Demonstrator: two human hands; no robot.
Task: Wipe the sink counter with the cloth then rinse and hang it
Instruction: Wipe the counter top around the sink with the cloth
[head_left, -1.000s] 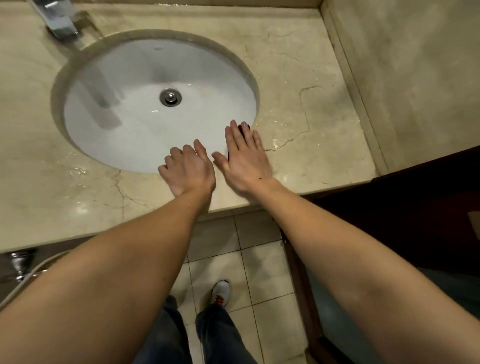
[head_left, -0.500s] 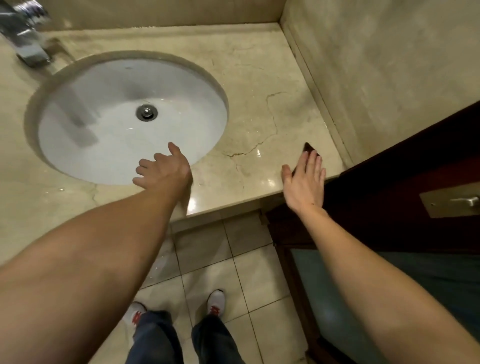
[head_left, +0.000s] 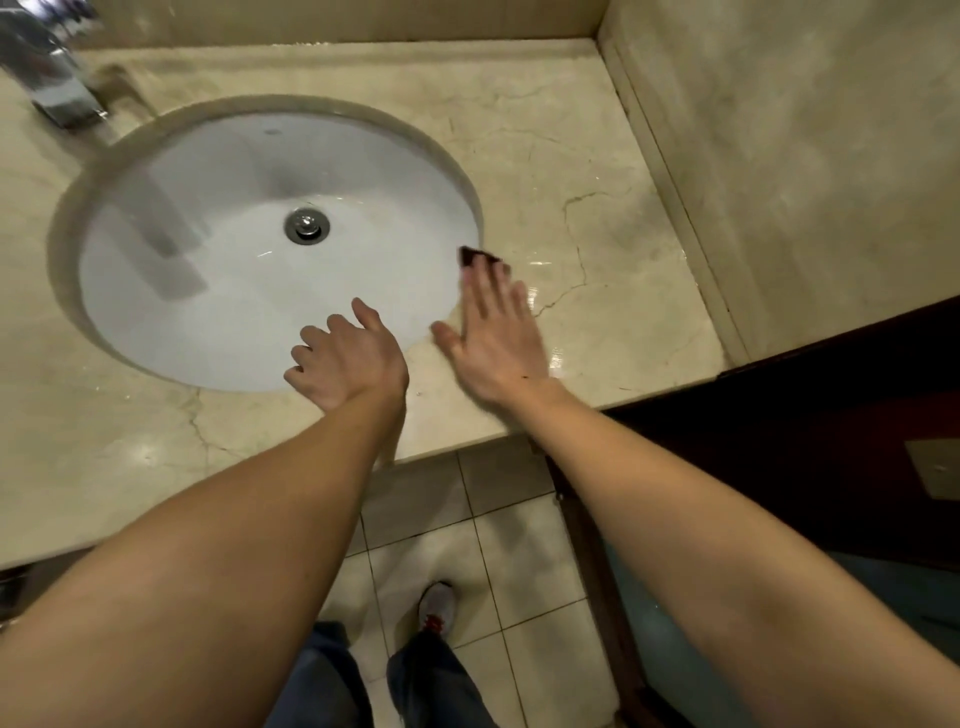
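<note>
A small dark cloth (head_left: 475, 255) lies on the beige marble counter (head_left: 597, 171) at the right rim of the white oval sink (head_left: 218, 291). My right hand (head_left: 496, 338) presses flat on the cloth with fingers stretched out, so only the cloth's far edge shows past the fingertips. The hand is motion-blurred. My left hand (head_left: 345, 361) rests on the front rim of the sink, fingers loosely curled over the edge, holding nothing. The counter right of my right hand shines wet.
A chrome faucet (head_left: 49, 78) stands at the back left. Beige walls close the back and right (head_left: 805, 156). A dark wooden door or cabinet (head_left: 841, 441) sits right of the counter's front edge. Tiled floor and my shoes (head_left: 436, 605) are below.
My right hand has slid the cloth left from the counter's front right corner back to the sink's right rim. My left hand stayed on the front rim.
</note>
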